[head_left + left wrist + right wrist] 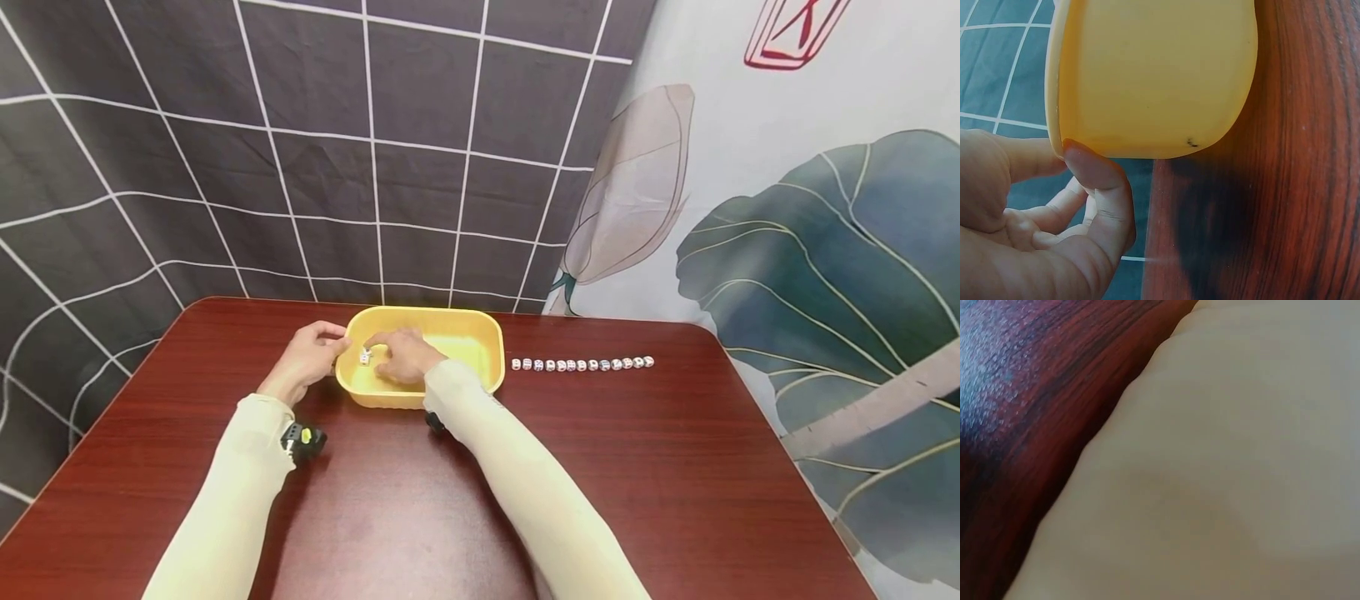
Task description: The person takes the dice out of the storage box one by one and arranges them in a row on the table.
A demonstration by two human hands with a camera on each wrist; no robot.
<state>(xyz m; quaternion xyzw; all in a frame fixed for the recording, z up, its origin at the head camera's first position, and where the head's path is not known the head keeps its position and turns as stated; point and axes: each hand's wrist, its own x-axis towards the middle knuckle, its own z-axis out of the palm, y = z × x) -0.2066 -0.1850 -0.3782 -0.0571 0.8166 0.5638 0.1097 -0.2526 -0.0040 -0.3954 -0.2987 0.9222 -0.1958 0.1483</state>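
A yellow plastic basin (487, 329) stands near the table's far edge. My left hand (310, 357) pinches its left rim between thumb and fingers; in the left wrist view the thumb (1100, 169) presses the wall. Inside the basin reaches my right hand (407, 354), palm down, index finger and thumb spread apart. Just left of those fingertips, a few small white dice-like cubes (365, 357) with dark marks lie at the basin's left end. How many there are is too small to tell. Only a pale sleeve (1210, 456) and some tabletop fill the right wrist view.
To the right of the basin, several small white cubes with dark marks (581, 365) form a straight row on the reddish-brown table (390, 500). A dark gridded curtain (315, 167) and a leaf-patterned one (825, 250) hang behind and beside the table.
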